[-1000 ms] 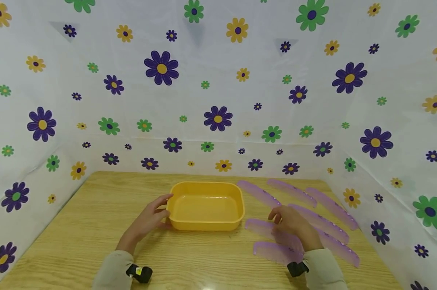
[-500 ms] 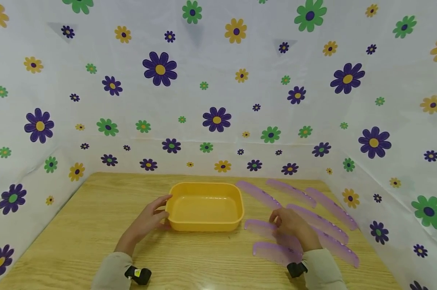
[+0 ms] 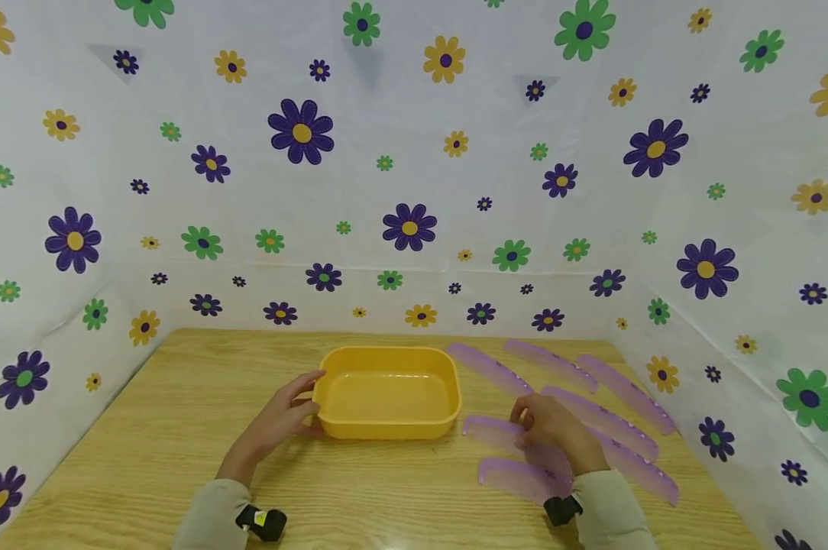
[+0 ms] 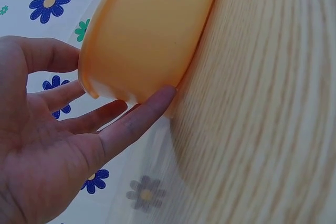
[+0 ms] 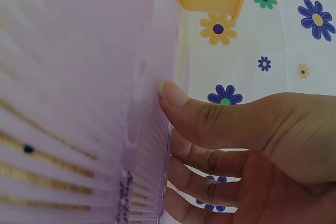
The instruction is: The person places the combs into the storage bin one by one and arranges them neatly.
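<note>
A yellow plastic tub [image 3: 389, 428] sits in the middle of the wooden table. My left hand [image 3: 279, 420] is at its left end, with fairly straight, spread fingers touching the rim and outer wall, as the left wrist view shows. To the tub's right, my right hand [image 3: 554, 428] pinches a translucent purple comb [image 3: 493, 431] near its spine. In the right wrist view the thumb [image 5: 184, 108] presses the comb [image 5: 152, 66] and the other fingers bend behind it. Part of that comb is hidden under the hand. Another purple comb [image 3: 520, 477] lies just in front.
More purple combs lie on the right side of the table [image 3: 380, 496], such as one behind the hand [image 3: 490, 367] and one near the right wall [image 3: 630, 393]. A white flowered cloth [image 3: 359, 191] encloses the table at the back and both sides.
The whole view shifts very slightly. Both hands, the tub and the combs keep their places relative to one another.
</note>
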`<state>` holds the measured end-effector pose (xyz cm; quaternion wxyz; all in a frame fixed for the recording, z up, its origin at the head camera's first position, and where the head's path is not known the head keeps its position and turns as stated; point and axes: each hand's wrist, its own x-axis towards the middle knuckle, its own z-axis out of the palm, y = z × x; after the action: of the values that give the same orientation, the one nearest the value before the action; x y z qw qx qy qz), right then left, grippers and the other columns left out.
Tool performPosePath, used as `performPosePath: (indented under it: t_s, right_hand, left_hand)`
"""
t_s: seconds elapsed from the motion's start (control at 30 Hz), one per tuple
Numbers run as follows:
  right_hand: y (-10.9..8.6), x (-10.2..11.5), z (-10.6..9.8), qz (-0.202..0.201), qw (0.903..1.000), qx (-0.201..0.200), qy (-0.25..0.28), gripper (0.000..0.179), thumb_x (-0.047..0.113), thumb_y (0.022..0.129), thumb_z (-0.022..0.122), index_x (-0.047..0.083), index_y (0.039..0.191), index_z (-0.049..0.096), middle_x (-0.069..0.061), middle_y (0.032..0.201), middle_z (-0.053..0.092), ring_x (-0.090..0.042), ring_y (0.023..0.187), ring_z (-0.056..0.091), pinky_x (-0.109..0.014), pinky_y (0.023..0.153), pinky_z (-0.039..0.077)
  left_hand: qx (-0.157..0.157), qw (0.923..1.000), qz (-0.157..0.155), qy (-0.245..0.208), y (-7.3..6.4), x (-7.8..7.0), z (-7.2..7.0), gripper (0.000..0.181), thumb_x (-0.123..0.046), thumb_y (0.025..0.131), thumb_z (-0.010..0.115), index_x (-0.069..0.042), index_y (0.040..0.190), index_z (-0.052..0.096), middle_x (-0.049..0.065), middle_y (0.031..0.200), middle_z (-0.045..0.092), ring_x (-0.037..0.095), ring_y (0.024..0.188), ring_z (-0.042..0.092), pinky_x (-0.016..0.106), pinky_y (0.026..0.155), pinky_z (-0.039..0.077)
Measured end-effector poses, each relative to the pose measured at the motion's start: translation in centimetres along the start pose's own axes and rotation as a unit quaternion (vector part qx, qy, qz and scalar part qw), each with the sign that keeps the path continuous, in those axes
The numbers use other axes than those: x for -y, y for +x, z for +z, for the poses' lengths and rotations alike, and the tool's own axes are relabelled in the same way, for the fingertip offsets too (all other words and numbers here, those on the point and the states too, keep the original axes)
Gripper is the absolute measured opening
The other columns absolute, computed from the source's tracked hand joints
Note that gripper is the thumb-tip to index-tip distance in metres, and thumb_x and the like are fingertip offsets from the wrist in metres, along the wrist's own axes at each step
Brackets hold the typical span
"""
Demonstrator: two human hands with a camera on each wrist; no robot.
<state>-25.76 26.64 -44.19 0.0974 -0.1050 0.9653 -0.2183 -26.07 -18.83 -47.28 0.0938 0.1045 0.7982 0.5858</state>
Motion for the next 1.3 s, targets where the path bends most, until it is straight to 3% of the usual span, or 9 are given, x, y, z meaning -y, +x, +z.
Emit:
performPosePath:
  t_s: [0.3,0.43,0.73,1.03,1.2,1.3]
  right_hand:
    - [0.2,-0.8,0.1,-0.014,0.9997,-0.001,0.019,0.024,0.006,0.081,0.085,0.011,0.096,0.067,-0.009,0.097,0.07,-0.024,0.092,0.064,-0.048,0.084,0.058]
    - [0.2,-0.9,-0.1,-0.039,0.9991,0.0,0.017,0.026,0.005,0.079,0.086,0.009,0.096,0.066,-0.008,0.094,0.068,-0.022,0.088,0.062,-0.044,0.08,0.057]
    - [-0.1,-0.5,-1.0,-0.034,0.9985,0.008,0.042,0.023,-0.008,0.082,0.075,0.009,0.096,0.067,-0.007,0.092,0.065,-0.022,0.085,0.06,-0.04,0.075,0.056]
    - [-0.1,-1.1,-1.4,-0.074,0.9962,0.006,0.044,0.033,-0.016,0.083,0.066,0.008,0.104,0.073,-0.011,0.1,0.073,-0.026,0.091,0.067,-0.048,0.083,0.061]
    - [-0.1,-1.6,-1.7,-0.125,0.991,0.008,0.048,0.037,-0.019,0.082,0.061,0.005,0.107,0.075,-0.014,0.1,0.074,-0.027,0.091,0.069,-0.048,0.08,0.062]
    - [-0.2,-1.8,-1.9,-0.135,0.9891,0.015,0.057,0.037,-0.017,0.083,0.06,0.005,0.109,0.076,-0.014,0.102,0.075,-0.026,0.091,0.068,-0.047,0.08,0.062]
  left_hand:
    - [0.003,1.0,-0.001,-0.009,-0.1,0.0,-0.1,0.064,-0.007,0.101,0.051,-0.007,0.161,0.029,0.029,0.162,0.029,0.052,0.139,0.048,0.044,0.089,0.065]
    - [0.008,0.9998,0.002,-0.016,-0.1,0.1,-0.1,0.064,-0.006,0.101,0.051,-0.005,0.161,0.028,0.03,0.162,0.028,0.053,0.14,0.047,0.046,0.089,0.065]
    - [0.01,0.9998,0.002,-0.019,-0.1,0.1,-0.2,0.064,-0.007,0.101,0.051,-0.006,0.161,0.028,0.029,0.163,0.027,0.053,0.141,0.046,0.046,0.089,0.065]
    - [-0.002,0.9998,-0.014,-0.016,0.1,0.3,-0.1,0.064,-0.007,0.101,0.051,-0.009,0.161,0.03,0.026,0.164,0.028,0.052,0.142,0.045,0.045,0.089,0.065]
    - [-0.004,0.9998,-0.014,-0.015,0.1,0.3,-0.1,0.064,-0.007,0.101,0.051,-0.009,0.161,0.03,0.026,0.164,0.028,0.052,0.141,0.046,0.044,0.089,0.065]
    - [-0.002,0.9998,-0.011,-0.014,0.1,0.3,0.0,0.064,-0.007,0.101,0.051,-0.008,0.161,0.03,0.027,0.163,0.028,0.052,0.141,0.046,0.044,0.089,0.065]
